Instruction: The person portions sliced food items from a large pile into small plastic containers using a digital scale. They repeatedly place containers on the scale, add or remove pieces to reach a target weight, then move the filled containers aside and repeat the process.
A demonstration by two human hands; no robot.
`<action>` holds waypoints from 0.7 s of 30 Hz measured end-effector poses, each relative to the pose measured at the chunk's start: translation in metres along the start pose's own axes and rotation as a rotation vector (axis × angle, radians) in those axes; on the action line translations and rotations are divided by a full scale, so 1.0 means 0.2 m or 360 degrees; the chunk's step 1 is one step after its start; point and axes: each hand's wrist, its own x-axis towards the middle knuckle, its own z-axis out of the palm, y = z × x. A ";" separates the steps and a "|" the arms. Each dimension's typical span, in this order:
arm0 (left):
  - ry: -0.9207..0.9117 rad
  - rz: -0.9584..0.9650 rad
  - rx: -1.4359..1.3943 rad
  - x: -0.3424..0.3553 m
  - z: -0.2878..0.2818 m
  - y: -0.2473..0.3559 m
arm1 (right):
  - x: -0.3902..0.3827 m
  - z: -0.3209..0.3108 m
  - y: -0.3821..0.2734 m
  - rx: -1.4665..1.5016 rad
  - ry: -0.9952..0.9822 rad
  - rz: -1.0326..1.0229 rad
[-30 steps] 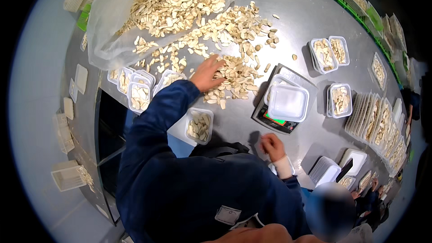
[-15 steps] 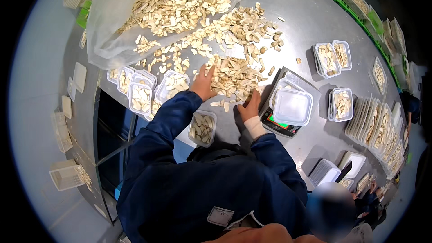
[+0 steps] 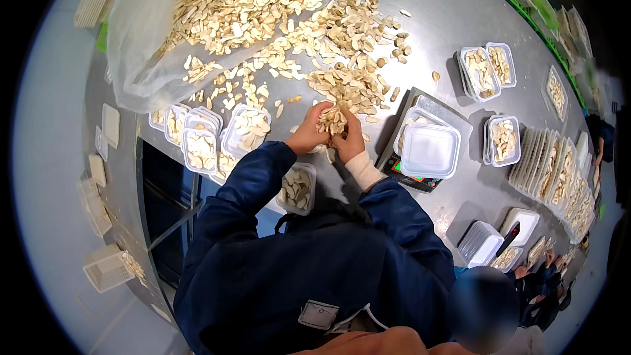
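My left hand [image 3: 307, 134] and my right hand [image 3: 351, 139] are close together at the near edge of a loose pile of pale mushroom slices [image 3: 348, 85]. Between them they cup a handful of mushroom slices [image 3: 330, 120], the fingers curled round it from both sides. A few slices lie beneath the hands on the metal table. To the right, a digital scale [image 3: 453, 123] carries clear plastic tubs [image 3: 430, 151], the top one apparently empty. By my left forearm sits a tub of darker slices [image 3: 297, 187], partly hidden by the sleeve.
A large clear plastic bag [image 3: 128, 82] spills a heap of slices [image 3: 243, 6] at the far left. Filled tubs [image 3: 199, 150] crowd the left edge; more filled tubs [image 3: 480, 72] stand right of the scale. Stacked trays [image 3: 555, 181] and a co-worker's arms [image 3: 536, 283] are farther right.
Both hands have come together from either side of the pile, gathering slices between them. The right hand moved left, away from the scale. The whole view has shifted slightly.
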 end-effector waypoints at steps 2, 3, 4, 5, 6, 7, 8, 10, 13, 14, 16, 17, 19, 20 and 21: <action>-0.0007 -0.0248 -0.0456 -0.06 0.02 0.13 | -0.01 0.00 -0.02 0.0108 -0.0082 0.0079; -0.0019 -0.0273 -0.0512 -0.08 0.02 0.13 | -0.02 0.00 -0.03 0.0162 -0.0122 0.0119; -0.0031 -0.0293 -0.0570 -0.10 0.02 0.12 | -0.03 0.00 -0.05 0.0100 -0.0135 0.0077; -0.0045 -0.0313 -0.0627 -0.12 0.02 0.13 | -0.04 -0.01 -0.07 0.0039 -0.0145 0.0036; -0.0036 -0.0307 -0.0721 -0.15 0.02 0.13 | -0.06 -0.01 -0.09 -0.0023 -0.0152 -0.0003; -0.0048 -0.0303 -0.0819 -0.16 0.04 0.17 | -0.07 -0.02 -0.12 -0.0108 -0.0112 -0.0050; -0.0064 -0.0302 -0.0915 -0.17 0.06 0.21 | -0.08 -0.03 -0.13 -0.0142 -0.0122 -0.0096; 0.0113 -0.0321 -0.0868 -0.20 0.09 0.27 | -0.08 -0.03 -0.17 -0.0217 -0.0126 -0.0178; 0.0230 -0.0277 -0.0919 -0.25 0.11 0.32 | -0.10 -0.06 -0.37 -0.0199 -0.0185 -0.0212; 0.0279 -0.0246 -0.0899 -0.26 0.13 0.36 | -0.10 -0.07 -0.39 -0.0180 -0.0179 -0.0212; 0.0260 -0.0217 -0.0810 -0.27 0.15 0.42 | -0.12 -0.07 -0.42 -0.0149 -0.0077 -0.0249; 0.0281 -0.0205 -0.0783 -0.27 0.16 0.44 | -0.13 -0.10 -0.44 -0.0172 -0.0112 -0.0261; 0.0305 -0.0174 -0.0724 -0.29 0.21 0.52 | -0.15 -0.15 -0.51 -0.0171 -0.0049 -0.0338; 0.0283 -0.0125 -0.0732 -0.29 0.24 0.54 | -0.17 -0.17 -0.52 -0.0171 -0.0020 -0.0377; 0.0259 -0.0075 -0.0741 -0.28 0.27 0.57 | -0.19 -0.19 -0.52 -0.0148 0.0044 -0.0434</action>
